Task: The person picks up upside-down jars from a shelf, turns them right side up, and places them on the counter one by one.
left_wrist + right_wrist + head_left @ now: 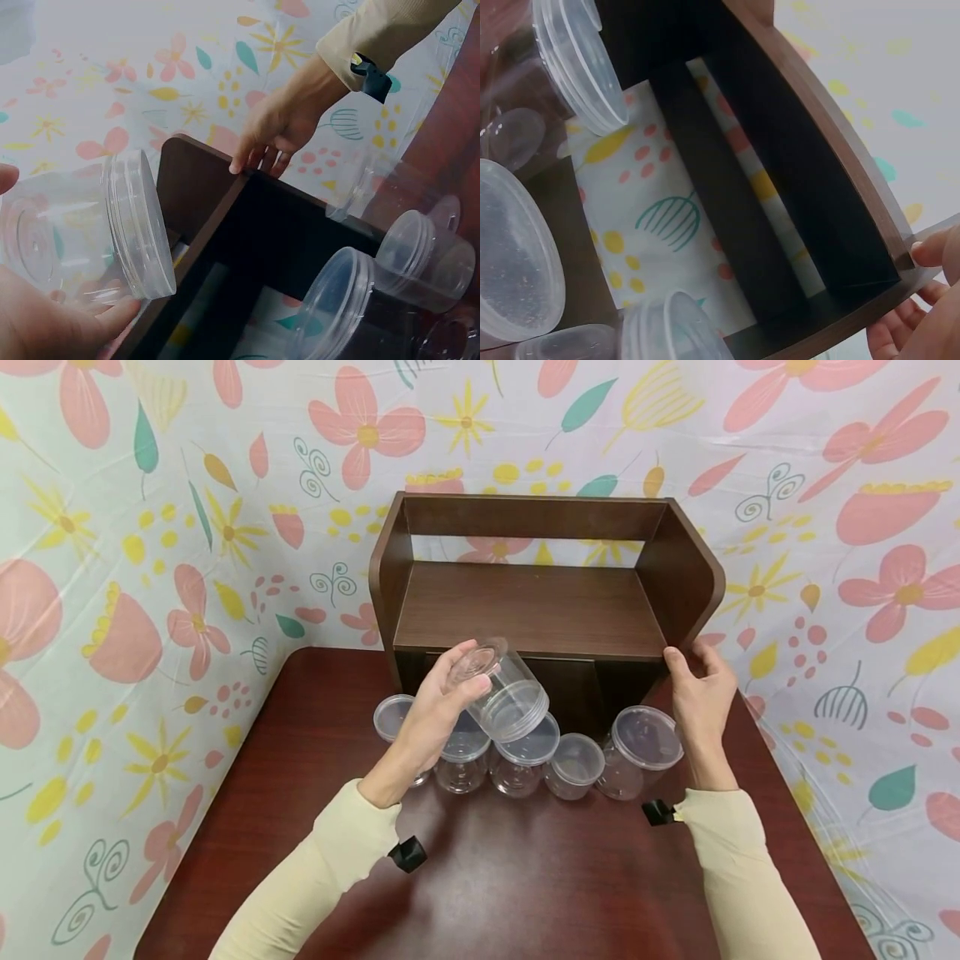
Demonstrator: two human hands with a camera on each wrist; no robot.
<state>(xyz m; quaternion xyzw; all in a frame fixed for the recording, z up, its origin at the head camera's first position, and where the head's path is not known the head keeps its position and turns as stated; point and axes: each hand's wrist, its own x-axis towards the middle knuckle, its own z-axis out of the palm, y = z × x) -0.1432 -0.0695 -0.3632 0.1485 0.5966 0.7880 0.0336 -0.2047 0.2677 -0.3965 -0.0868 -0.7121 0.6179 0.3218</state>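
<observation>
My left hand grips a clear plastic jar by its base end, thumb on one side and fingers on the other. The jar is tilted, its lidded end pointing down to the right, above the row of jars. It looks see-through, with nothing visible inside. Over at the right, my right hand holds the front right edge of a dark brown wooden shelf, thumb on the corner and fingers round the outer side. In the left wrist view the held jar appears beside the shelf's board.
Several clear lidded jars stand in a row before the shelf, among them a small jar and a wider right-hand jar. The shelf's lower part is open, seen in the right wrist view. A reddish-brown table carries everything; floral cloth hangs behind.
</observation>
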